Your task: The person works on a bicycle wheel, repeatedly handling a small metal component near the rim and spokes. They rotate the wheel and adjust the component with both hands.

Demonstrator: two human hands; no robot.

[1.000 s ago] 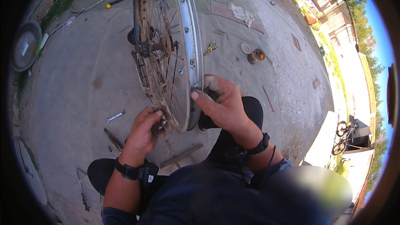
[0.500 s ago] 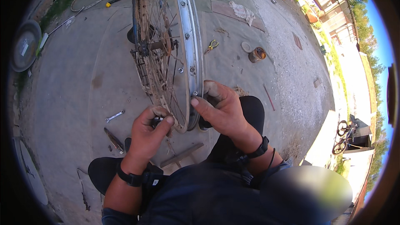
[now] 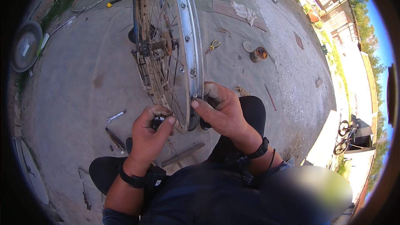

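A spoked bicycle wheel [image 3: 194, 50] stands upright in front of me, its silvery rim dotted with spoke nipples, mounted in a rusty, dirt-caked frame [image 3: 143, 50]. My right hand [image 3: 223, 110] is closed round the near right side of the rim, thumb pressed on its face and fingers curled behind. Beside the rim's lower left edge, my left hand [image 3: 152, 129] is closed in a pinch near the spokes. Something dark and round shows in the loop between its thumb and forefinger. Whether the hand holds it, I cannot tell.
On the grey ground sheet lie a wrench [image 3: 116, 116], yellow-handled pliers [image 3: 213, 46], a thin red rod [image 3: 270, 97] and a wooden-looking bar [image 3: 183, 155]. A rusty tin [image 3: 258, 54] stands at right. A metal basin [image 3: 27, 46] is far left; a bicycle [image 3: 342, 139] stands far right.
My left hand has shifted very slightly, and the dark round thing in its loop shows more. The right hand keeps its hold on the rim. The view has moved a little.
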